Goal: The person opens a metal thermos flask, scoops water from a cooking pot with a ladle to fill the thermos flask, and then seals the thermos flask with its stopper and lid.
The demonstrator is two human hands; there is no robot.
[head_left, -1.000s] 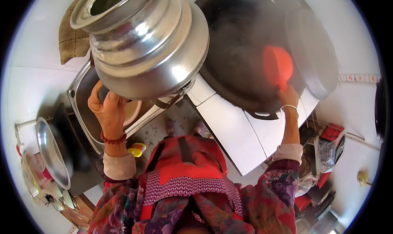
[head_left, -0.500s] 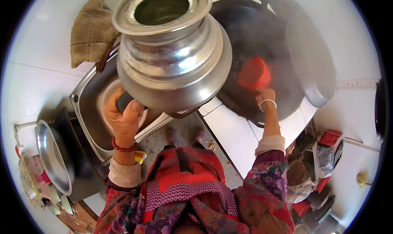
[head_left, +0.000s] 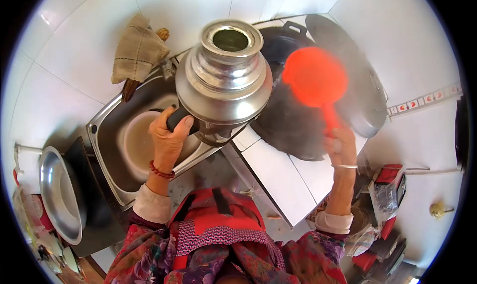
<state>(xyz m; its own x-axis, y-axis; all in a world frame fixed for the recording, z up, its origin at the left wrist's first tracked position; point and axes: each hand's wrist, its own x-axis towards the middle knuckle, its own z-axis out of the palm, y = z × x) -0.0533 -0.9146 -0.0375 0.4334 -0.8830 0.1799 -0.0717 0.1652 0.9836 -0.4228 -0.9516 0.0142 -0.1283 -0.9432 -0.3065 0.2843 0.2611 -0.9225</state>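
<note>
My left hand (head_left: 169,130) is closed round the black handle of a shiny metal thermos flask (head_left: 223,85), whose round mouth faces up uncovered. With my right hand (head_left: 340,145) I grip the handle of a red water ladle (head_left: 316,76). The ladle is over a large dark wok (head_left: 293,130) set in a white tiled counter, and steam blurs that area. What the ladle holds cannot be made out. The flask is upright, between the sink and the wok, apart from the ladle.
Left of the flask is a steel sink (head_left: 107,157) with a pale basin (head_left: 130,140) in it. A large lid (head_left: 360,80) leans behind the wok. A checked cloth (head_left: 139,50) hangs at the back left. A metal bowl (head_left: 52,194) stands far left; white tiles (head_left: 293,184) edge the wok.
The red ladle has risen from low in the wok and come nearer, with my right hand moving right and back. The flask appears lower and farther from the camera, still in my left hand.
</note>
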